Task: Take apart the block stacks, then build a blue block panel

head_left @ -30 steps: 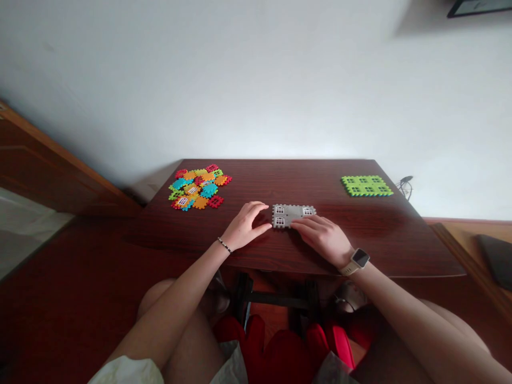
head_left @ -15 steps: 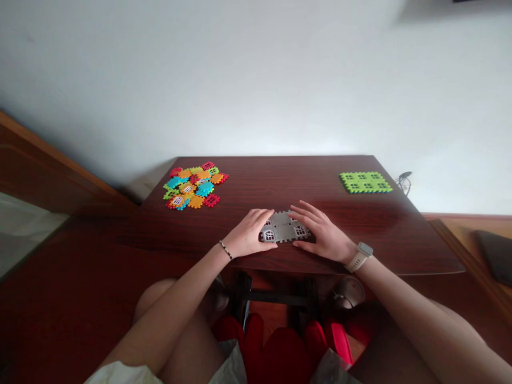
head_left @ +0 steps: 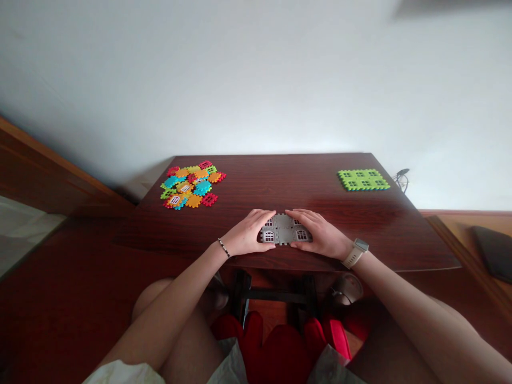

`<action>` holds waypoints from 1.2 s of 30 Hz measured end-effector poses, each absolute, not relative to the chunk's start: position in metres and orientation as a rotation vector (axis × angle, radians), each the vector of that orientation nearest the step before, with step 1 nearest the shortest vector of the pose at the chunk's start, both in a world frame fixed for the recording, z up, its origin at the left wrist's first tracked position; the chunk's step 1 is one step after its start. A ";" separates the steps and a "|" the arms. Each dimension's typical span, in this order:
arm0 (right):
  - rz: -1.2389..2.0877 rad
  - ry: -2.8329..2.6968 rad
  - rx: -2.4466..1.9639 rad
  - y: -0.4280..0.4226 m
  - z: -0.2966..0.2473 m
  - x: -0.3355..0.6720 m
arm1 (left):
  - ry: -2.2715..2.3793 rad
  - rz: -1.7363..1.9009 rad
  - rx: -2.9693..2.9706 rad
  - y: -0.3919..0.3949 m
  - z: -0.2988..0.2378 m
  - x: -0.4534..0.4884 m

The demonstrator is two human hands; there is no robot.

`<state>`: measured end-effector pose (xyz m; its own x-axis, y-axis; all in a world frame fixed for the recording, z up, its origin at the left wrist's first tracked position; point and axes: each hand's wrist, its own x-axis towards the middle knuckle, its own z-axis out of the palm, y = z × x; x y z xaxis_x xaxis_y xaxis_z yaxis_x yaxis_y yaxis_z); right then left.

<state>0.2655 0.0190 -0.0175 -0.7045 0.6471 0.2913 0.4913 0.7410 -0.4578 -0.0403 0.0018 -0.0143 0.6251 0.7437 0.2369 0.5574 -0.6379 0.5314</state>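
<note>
A grey panel of joined interlocking tiles [head_left: 285, 229] lies near the table's front edge, with white-barred windows at its left and right ends and plain tiles between. Its left end is held between thumb and fingers of my left hand [head_left: 248, 233]. My right hand [head_left: 321, 234] grips the right end the same way, thumb at the near edge and fingers at the far edge. Parts of the upper windows are hidden under my fingers.
A loose heap of coloured interlocking tiles [head_left: 192, 185] lies at the table's back left. Toward the back right sits a green tile panel [head_left: 363, 180] with windows and a blue layer beneath. The dark wooden table [head_left: 276, 181] stands against the wall; a black cable [head_left: 402, 178] is beside it.
My right hand's fingers have come down and closed in on the panel's right end; before, they were raised and more spread. My left hand has stayed on the left end.
</note>
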 end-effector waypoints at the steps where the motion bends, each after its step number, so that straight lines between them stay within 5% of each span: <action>1: 0.483 -2.507 -0.866 0.019 -0.017 0.266 | 1.027 0.621 2.439 0.002 -0.014 -0.041; 36: 0.532 -2.525 -0.936 0.020 -0.012 0.280 | 0.962 0.652 2.442 0.010 -0.022 -0.013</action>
